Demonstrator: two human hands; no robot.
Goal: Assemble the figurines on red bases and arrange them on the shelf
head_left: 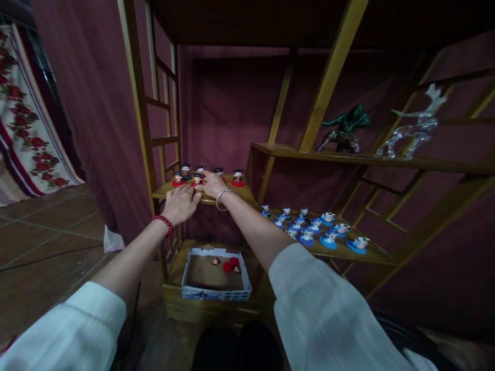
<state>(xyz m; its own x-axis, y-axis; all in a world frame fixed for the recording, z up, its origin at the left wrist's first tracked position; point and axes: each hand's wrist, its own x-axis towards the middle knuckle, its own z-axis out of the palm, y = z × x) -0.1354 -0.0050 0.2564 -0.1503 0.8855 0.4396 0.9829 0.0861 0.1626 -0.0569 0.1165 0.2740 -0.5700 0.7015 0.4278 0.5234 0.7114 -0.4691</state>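
Observation:
Several small figurines with black hair and round red bases stand on the upper-left wooden shelf (232, 194). My right hand (212, 185), with a silver bangle at the wrist, reaches over the shelf, its thumb and fingers closed round the side of a front figurine (197, 179). Just left of it, my left hand (181, 203) lies at the shelf's front edge, fingers stretched out close to that figurine's base; its fingertips are partly hidden. Another figurine (178, 178) stands beyond my left fingers, and one more (237, 176) stands to the right of my right hand.
Below sits a shallow cardboard box (216, 295) holding a few figurines and red bases. Blue-based figurines (307, 234) crowd the lower right shelf. Above them stand a dark green statue (346, 129) and a clear glass deer (415, 129). A wooden post (135, 103) rises at left.

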